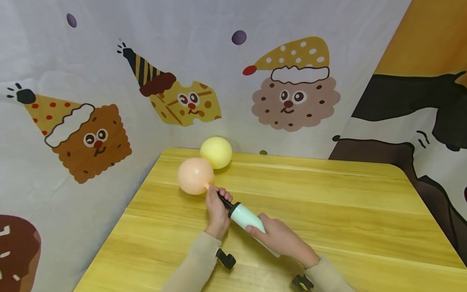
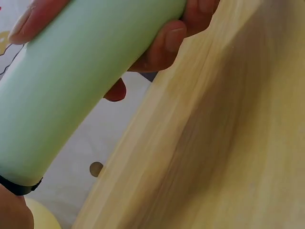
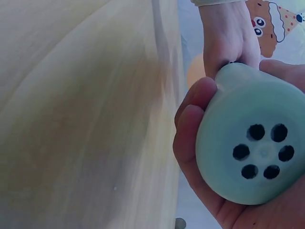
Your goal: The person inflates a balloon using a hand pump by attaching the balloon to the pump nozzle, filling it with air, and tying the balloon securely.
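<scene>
A mint-green hand balloon pump (image 1: 247,217) with a black nozzle end slants above the table in the head view. My right hand (image 1: 282,237) grips its green barrel, fingers wrapped around it. At the nozzle end, my left hand (image 1: 217,211) holds the black nozzle, with the neck of an inflated peach balloon (image 1: 195,176) pinched there. How the neck sits on the nozzle is hidden by the fingers. The pump's end cap (image 3: 262,191), with several dark holes, faces the right wrist camera. In the left wrist view the green barrel (image 2: 81,81) fills the upper left.
A yellow balloon (image 1: 217,151) rests at the back left of the wooden table (image 1: 328,194), just behind the peach one. Behind the table hangs a pale cloth (image 1: 204,24) printed with cartoon snacks in party hats. The table's left edge runs beside the left arm.
</scene>
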Tool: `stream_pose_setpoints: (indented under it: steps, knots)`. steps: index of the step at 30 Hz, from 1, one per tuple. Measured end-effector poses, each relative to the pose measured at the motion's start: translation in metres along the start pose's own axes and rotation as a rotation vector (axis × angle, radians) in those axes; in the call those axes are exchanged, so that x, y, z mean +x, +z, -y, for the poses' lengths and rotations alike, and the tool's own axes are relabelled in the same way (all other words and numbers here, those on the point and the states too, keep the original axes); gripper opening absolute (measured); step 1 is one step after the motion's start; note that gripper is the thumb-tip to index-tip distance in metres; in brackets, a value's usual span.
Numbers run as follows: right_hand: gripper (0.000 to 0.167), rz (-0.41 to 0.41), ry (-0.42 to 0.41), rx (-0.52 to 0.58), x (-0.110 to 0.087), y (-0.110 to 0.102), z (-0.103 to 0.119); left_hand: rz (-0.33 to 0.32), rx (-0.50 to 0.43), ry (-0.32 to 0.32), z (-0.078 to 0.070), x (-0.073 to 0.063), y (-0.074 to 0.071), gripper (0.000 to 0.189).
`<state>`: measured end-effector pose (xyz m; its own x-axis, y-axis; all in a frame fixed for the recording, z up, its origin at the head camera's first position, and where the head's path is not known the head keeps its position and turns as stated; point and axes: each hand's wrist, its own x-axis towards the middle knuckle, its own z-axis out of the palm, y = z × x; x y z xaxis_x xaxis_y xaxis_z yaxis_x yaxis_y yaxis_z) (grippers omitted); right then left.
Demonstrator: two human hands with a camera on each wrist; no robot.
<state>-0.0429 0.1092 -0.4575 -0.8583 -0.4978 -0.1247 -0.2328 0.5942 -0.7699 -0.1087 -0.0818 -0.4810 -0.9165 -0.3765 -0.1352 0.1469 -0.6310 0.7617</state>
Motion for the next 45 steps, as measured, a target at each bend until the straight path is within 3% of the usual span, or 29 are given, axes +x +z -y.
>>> stream_pose_setpoints:
  steps: [5,10,17,22,37,45]
  knots:
    - [0.064,-0.008,0.012,0.009,0.000,0.003,-0.001,-0.011,0.011,0.012,-0.002,0.003,-0.002,0.037]
    - [0.063,-0.002,0.030,0.010,-0.008,-0.001,-0.002,-0.008,-0.023,0.036,-0.015,0.013,-0.005,0.036]
    - [0.051,0.052,0.031,-0.022,-0.033,-0.021,-0.011,-0.084,-0.082,0.087,-0.039,0.037,-0.015,0.033]
    - [0.044,0.044,0.018,-0.037,-0.038,-0.029,-0.017,-0.108,-0.101,0.102,-0.046,0.044,-0.016,0.032]
    - [0.051,0.021,0.021,-0.072,-0.030,-0.021,-0.013,-0.075,-0.085,0.079,-0.027,0.030,-0.007,0.038]
    - [0.061,-0.003,0.022,-0.061,-0.007,-0.011,0.000,-0.051,-0.055,0.031,-0.007,0.012,0.005,0.034]
